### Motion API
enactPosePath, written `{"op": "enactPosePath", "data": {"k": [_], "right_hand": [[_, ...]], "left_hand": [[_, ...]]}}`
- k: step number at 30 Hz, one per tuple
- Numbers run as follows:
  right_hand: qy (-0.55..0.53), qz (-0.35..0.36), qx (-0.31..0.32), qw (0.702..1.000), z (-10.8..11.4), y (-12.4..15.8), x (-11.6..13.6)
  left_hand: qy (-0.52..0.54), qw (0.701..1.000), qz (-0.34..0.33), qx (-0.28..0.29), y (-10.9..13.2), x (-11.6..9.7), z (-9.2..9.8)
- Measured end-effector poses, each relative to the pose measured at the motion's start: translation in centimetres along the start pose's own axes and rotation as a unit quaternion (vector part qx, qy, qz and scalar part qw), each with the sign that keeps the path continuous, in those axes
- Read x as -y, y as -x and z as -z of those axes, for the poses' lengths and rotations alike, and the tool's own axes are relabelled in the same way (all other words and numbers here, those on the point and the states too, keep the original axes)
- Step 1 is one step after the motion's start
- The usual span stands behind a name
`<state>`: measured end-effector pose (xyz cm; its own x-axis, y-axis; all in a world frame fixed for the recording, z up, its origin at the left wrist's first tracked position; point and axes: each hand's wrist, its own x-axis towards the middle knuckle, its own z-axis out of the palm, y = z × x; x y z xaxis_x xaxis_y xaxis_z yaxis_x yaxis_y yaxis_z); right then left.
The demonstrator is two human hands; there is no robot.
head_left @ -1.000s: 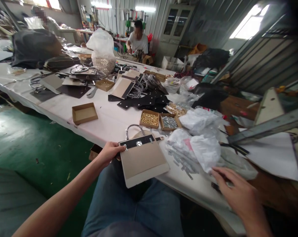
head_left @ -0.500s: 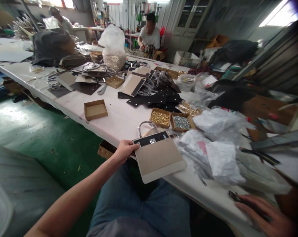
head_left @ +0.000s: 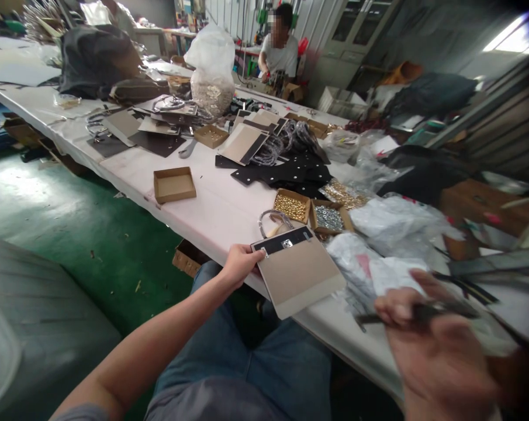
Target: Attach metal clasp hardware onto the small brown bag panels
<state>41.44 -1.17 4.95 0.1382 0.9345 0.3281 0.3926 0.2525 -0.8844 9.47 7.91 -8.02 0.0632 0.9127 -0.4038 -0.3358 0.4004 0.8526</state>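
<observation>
My left hand (head_left: 241, 264) pinches the upper left corner of a flat beige panel (head_left: 301, 272) with a black strip, small metal plates and a looped, plastic-wrapped handle (head_left: 275, 217). The panel lies tilted over the table's front edge. At the lower right, my right hand (head_left: 431, 339) is blurred, its fingers wrapped round a dark, slim tool (head_left: 422, 313) whose kind I cannot make out. Just beyond the panel stand a small box of gold-coloured pieces (head_left: 291, 206) and one of silver-coloured pieces (head_left: 328, 216).
An open cardboard box (head_left: 175, 184) sits on the white table (head_left: 128, 175). Black pieces with studs (head_left: 286, 175) and stacked panels (head_left: 242, 143) lie farther back. Plastic bags (head_left: 396, 225) crowd the right. A person (head_left: 282, 52) works behind the table.
My right hand has risen and moved left toward the panel with the dark tool. The view has shifted, and the left hand with the panel now appears slightly farther right.
</observation>
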Motion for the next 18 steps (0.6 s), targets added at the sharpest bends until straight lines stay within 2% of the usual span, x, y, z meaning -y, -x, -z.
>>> {"op": "enactPosePath", "data": {"k": [3,5,7,10,14,18], "right_hand": [[-0.206,-0.041,0.019,0.977,-6.2,-2.9,2.5],[-0.269,-0.046,0.059,0.960,-9.5,-4.8,3.3],[-0.276,-0.036,0.060,0.959,-12.1,-6.1,3.3],[-0.234,-0.013,-0.005,0.972,-15.4,-7.1,2.7],[-0.204,0.012,-0.035,0.978,-19.1,-6.9,1.8],[-0.183,0.036,-0.058,0.981,-21.7,-6.3,1.3]], "left_hand": [[0.016,1.000,0.007,0.003,-0.4,0.2,-1.1],[0.018,1.000,0.006,0.013,-0.5,0.0,-1.3],[0.006,1.000,0.006,0.012,-0.6,-0.2,-1.3],[-0.019,1.000,0.017,-0.006,-0.7,-0.4,-1.2],[-0.011,0.999,0.034,-0.005,-0.7,-0.3,-1.1],[-0.010,1.000,0.023,0.015,-0.7,-0.1,-0.7]]}}
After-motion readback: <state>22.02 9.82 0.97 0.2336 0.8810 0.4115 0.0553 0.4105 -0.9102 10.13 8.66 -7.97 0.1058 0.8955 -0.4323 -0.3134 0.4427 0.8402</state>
